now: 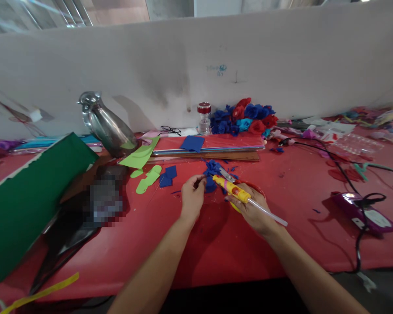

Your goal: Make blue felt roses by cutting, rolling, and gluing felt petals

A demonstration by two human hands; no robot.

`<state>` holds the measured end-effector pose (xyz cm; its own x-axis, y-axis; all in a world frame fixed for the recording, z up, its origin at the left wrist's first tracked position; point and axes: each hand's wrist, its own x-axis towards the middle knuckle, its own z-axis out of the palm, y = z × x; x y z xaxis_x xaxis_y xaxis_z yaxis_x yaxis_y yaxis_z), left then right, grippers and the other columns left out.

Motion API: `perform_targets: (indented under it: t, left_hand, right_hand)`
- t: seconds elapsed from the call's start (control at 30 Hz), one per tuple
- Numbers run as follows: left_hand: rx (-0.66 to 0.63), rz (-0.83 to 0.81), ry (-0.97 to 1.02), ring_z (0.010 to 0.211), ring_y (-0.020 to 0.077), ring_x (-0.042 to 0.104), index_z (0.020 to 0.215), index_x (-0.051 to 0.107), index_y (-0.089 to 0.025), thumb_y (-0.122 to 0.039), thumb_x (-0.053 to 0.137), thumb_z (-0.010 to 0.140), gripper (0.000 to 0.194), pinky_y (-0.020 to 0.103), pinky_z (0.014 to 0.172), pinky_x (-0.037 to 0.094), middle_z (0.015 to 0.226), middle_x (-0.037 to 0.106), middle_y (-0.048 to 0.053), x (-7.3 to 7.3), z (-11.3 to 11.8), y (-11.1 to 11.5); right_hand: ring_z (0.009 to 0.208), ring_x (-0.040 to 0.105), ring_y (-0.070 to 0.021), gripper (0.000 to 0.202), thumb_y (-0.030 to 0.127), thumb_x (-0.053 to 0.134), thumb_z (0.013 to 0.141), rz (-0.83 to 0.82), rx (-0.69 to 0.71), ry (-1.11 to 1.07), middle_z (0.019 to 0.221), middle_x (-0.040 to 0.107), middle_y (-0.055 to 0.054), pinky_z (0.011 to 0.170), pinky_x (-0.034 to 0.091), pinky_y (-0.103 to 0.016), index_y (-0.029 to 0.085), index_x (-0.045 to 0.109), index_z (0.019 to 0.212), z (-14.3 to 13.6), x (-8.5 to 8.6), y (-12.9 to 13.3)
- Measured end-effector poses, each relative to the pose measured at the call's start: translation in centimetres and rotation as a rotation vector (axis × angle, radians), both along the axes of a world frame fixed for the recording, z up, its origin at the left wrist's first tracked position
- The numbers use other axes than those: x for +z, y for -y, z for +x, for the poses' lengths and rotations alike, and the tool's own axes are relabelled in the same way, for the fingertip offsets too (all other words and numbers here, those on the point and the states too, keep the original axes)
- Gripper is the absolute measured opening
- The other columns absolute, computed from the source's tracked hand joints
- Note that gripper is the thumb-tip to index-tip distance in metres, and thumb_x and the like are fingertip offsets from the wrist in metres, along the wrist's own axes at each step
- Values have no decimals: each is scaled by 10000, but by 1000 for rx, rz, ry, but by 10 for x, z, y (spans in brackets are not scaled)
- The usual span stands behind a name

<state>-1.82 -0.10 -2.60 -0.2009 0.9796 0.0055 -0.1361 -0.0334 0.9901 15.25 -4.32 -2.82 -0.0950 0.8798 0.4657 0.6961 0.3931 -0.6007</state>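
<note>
Yellow glue gun [232, 188] fills the right hand's [253, 211] closed grip inside the counter's [222, 244] near edge; left hand [192, 198] curls, closure and hold unclear.

Blue handwriting [216, 69] marks a pale wall [144, 74], too blurred to read; a white label [377, 218] on a purple device [347, 204] is illegible.

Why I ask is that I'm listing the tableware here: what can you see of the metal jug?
The metal jug looks like polished steel, silvery and glossy, with a rounded body, a narrower neck, a lidded top and a curved handle on the left. It leans left in the picture, though the wide lens may exaggerate this. It is near the wall, right of the green panel. A light green sheet lies by its base; contact is unclear. Its contents are hidden.
</note>
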Motion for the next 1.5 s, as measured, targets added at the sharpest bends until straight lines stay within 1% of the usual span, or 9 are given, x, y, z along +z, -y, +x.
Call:
perform_targets:
  t: [0.2, 0.37, 0.47, 0.73, 0.83, 1.0, 1.17, 1.33, 1.5]
  left_hand:
    - [23, -7, 0, 634, 116, 525, 767, 716, -172, -203, 652, 689, 106, 227, 637, 427, 671, 650, 5, 1, -1, -2]
    - [22, -20, 44, 619, 107, 511, 760, 707, -170, -211, 650, 685, 103, 222, 617, 404, 665, 636, -2, 0, -1, -2]
    - [27, -40, 69, 608, 103, 503, 765, 703, -170, -224, 660, 674, 115, 219, 597, 388, 657, 620, -10, 0, -1, -3]
    - [5, -39, 104, 629, 105, 512, 738, 699, -174, -208, 674, 676, 75, 228, 635, 406, 664, 626, -5, 0, -1, -3]
    - [-8, -33, 91, 627, 107, 509, 749, 704, -173, -218, 679, 674, 91, 227, 626, 403, 667, 634, 0, -1, -1, -2]
    - [-21, -39, 81, 632, 106, 510, 770, 709, -170, -209, 660, 676, 113, 224, 625, 396, 689, 647, 2, -3, 0, -2]
    - [-25, -42, 70, 625, 105, 515, 741, 699, -169, -182, 646, 677, 84, 226, 640, 409, 657, 632, -7, -4, 2, -2]
    - [-24, -42, 34, 611, 103, 511, 752, 692, -158, -176, 625, 680, 99, 230, 641, 418, 635, 615, -15, -3, 1, -2]
    - [-32, -31, -14, 642, 111, 540, 775, 699, -160, -173, 620, 689, 117, 240, 668, 439, 662, 637, -8, -5, 1, -1]
  right_hand:
    - [739, 661, -221, 198, 392, 487, 913, 30, 6, 44, 805, 675, -64, 640, 512, -335, 213, 563, 874, 4, -8, 1]
    - [763, 674, -226, 189, 381, 493, 918, 42, 17, 65, 832, 687, -72, 652, 510, -326, 216, 583, 910, 6, -11, 3]
    - [770, 680, -226, 217, 409, 490, 920, 42, 24, 85, 845, 696, -75, 657, 516, -322, 218, 592, 907, 6, -11, 4]
    - [762, 689, -233, 263, 468, 489, 911, 31, 7, 125, 847, 713, -75, 642, 525, -328, 230, 599, 906, 6, -11, 2]
    - [763, 689, -234, 283, 476, 479, 917, 59, 1, 114, 858, 711, -85, 649, 529, -333, 221, 600, 908, 6, -13, 1]
    - [786, 691, -242, 293, 483, 486, 913, 57, -4, 108, 883, 711, -91, 665, 536, -345, 220, 610, 949, 5, -13, 0]
    - [797, 689, -242, 310, 489, 469, 922, 57, -4, 106, 871, 704, -90, 682, 534, -344, 213, 608, 955, 4, -12, 0]
    - [786, 683, -237, 323, 493, 467, 922, 70, -12, 110, 871, 703, -91, 667, 528, -335, 206, 613, 948, 4, -12, 0]
    - [775, 678, -230, 308, 476, 464, 926, 78, -7, 125, 850, 700, -79, 654, 520, -328, 205, 609, 944, 4, -12, -1]
